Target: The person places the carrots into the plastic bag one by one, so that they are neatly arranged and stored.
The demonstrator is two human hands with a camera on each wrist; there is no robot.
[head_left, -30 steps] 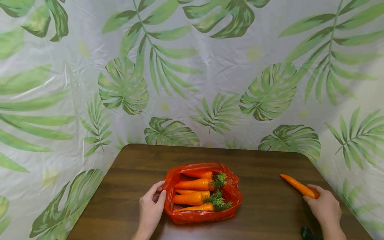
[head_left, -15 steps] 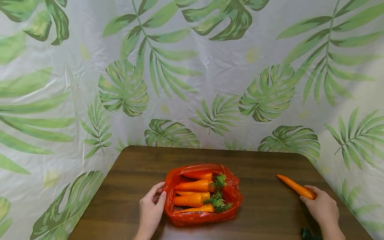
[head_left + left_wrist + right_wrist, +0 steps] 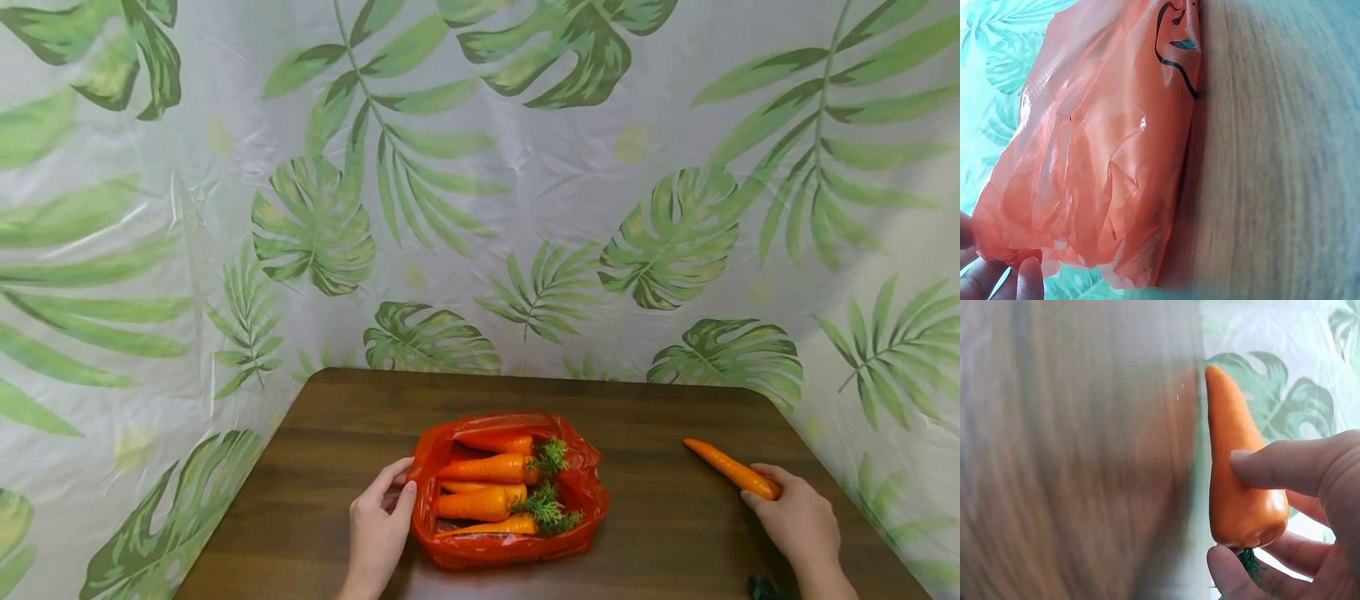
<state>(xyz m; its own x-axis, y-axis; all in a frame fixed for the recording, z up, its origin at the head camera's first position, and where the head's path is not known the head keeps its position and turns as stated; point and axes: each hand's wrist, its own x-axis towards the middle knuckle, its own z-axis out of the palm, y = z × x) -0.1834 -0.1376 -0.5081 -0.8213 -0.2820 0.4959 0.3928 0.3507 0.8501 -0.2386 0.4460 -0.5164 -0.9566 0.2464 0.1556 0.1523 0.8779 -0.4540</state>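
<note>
A red plastic bag (image 3: 510, 550) lies on the table with its mouth spread, several carrots (image 3: 480, 504) with green tops inside it. My left hand (image 3: 381, 525) pinches the bag's left rim between thumb and fingers; in the left wrist view the film (image 3: 1110, 137) bunches at those fingertips. On the right side, my right hand (image 3: 798, 517) grips a single carrot (image 3: 723, 464) near its thick end, the tip pointing away to the left. The right wrist view shows the thumb across that carrot (image 3: 1232, 462), its green stub (image 3: 1249, 562) partly hidden among the fingers.
The dark wooden table (image 3: 645, 417) has rounded far corners. A leaf-patterned sheet (image 3: 525, 208) hangs behind it and along both sides. A small dark object (image 3: 762, 587), partly cut off by the frame, is beside the right wrist.
My right hand has moved a little to the left with the carrot in it. The left hand keeps its hold on the bag, and the bag stays in place.
</note>
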